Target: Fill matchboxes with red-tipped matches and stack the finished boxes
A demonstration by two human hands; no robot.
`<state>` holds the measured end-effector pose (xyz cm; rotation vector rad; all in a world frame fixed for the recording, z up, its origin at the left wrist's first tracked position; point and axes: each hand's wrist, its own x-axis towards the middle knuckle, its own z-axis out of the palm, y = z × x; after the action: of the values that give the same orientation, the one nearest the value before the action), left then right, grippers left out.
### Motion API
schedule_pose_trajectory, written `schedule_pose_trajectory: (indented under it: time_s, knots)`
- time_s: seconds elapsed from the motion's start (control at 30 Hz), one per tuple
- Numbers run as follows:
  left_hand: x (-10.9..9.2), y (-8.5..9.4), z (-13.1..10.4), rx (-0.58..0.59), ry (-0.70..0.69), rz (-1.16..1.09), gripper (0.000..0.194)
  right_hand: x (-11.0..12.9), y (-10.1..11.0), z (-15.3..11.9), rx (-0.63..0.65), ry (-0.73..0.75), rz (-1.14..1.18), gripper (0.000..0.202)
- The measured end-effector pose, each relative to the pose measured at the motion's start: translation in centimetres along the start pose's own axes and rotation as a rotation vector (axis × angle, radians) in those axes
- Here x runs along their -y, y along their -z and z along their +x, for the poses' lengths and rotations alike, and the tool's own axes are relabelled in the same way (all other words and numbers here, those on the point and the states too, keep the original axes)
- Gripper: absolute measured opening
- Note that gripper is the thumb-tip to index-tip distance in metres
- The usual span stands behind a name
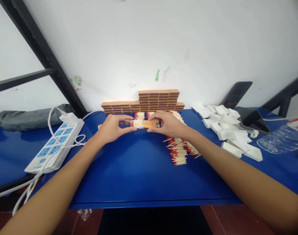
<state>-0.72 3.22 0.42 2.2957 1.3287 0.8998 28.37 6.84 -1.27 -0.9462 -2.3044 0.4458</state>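
Near the middle of the table, my left hand (116, 127) grips a white matchbox tray (137, 124) filled with red-tipped matches. My right hand (166, 124) pinches an orange matchbox sleeve (149, 124) with red lettering. Tray and sleeve meet end to end, the tray's left part showing outside the sleeve. Behind the hands, stacked matchboxes (158, 101) form a low wall against the white wall. Loose matches (178, 151) lie in piles beside and below my right hand, and more show just behind both hands. Part of another orange box peeks out left of my left hand.
A power strip (57, 143) with white cables lies at the left, before a grey rolled bundle (29, 119). At the right are a heap of white matchbox trays (227, 127), a black dustpan-like object (253, 120) and a clear plastic bottle (281, 138). The blue table's front edge (149, 204) is near.
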Motion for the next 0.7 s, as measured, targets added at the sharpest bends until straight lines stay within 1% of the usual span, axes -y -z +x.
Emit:
schedule_pose_trajectory:
  time_s: [0.1,0.23,0.33,0.47,0.57,0.7]
  knots:
    - [-0.3,-0.1,0.0,0.015,-0.007,-0.006,0.046,0.2,-0.2,0.0,-0.002,0.003,0.08,0.032]
    - [-0.4,0.0,0.0,0.004,-0.005,-0.006,0.048,0.2,-0.2,0.0,0.003,-0.04,0.163,0.032]
    - [-0.3,-0.1,-0.1,0.007,0.003,-0.015,0.05,0.1,-0.1,-0.1,-0.006,-0.029,0.154,0.032]
    - [-0.3,-0.5,-0.1,0.018,0.016,-0.061,0.052,0.2,-0.5,-0.2,-0.046,0.002,0.15,0.038]
    - [-0.4,-1.0,-0.2,0.018,0.031,-0.121,0.056,0.8,-1.0,-0.3,-0.048,-0.001,0.212,0.039]
    - [-0.8,-1.4,-0.4,0.044,0.006,-0.161,0.068,2.3,-1.4,-0.5,0.012,0.032,0.269,0.04]
